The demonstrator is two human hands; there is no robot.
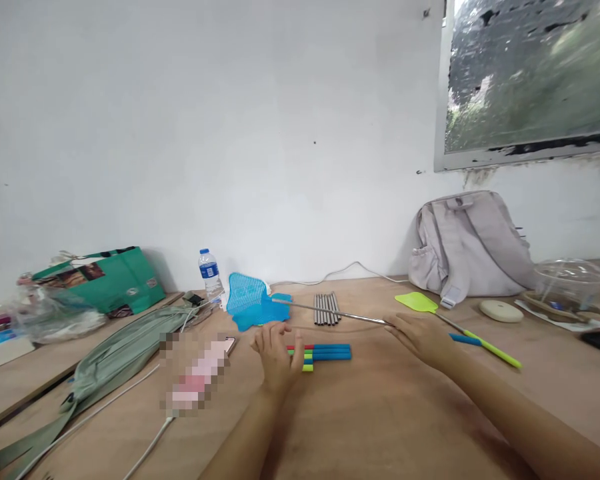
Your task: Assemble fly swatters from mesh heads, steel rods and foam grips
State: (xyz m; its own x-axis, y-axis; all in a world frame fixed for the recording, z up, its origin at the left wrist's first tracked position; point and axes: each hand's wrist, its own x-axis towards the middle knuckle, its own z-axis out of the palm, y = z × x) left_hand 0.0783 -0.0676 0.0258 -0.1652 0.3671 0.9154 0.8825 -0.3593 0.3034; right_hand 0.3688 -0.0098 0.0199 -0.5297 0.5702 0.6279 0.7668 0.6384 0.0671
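My right hand (pixel 423 339) is closed on one end of a thin metal rod (pixel 343 313). The rod runs left to a blue fly swatter head (pixel 277 310), which overlaps other blue swatter heads, one upright and ribbed (pixel 247 293). My left hand (pixel 277 357) has its fingers apart, just left of a row of blue, green and red handle tubes (pixel 333 352); its thumb covers some of them. Behind the rod lie several short metal tubes (pixel 326 310) side by side. Beside my right hand rests a yellow-green fly swatter (pixel 416 301) with a two-coloured handle (pixel 497 353).
A pink phone (pixel 200 377) on a white cable lies left of my left hand, beside a grey-green bag (pixel 125 347). A water bottle (pixel 209 273) and green bag (pixel 135 280) stand behind. A backpack (pixel 473 247), white round object (pixel 501 311) and clear bowl (pixel 570 280) are right.
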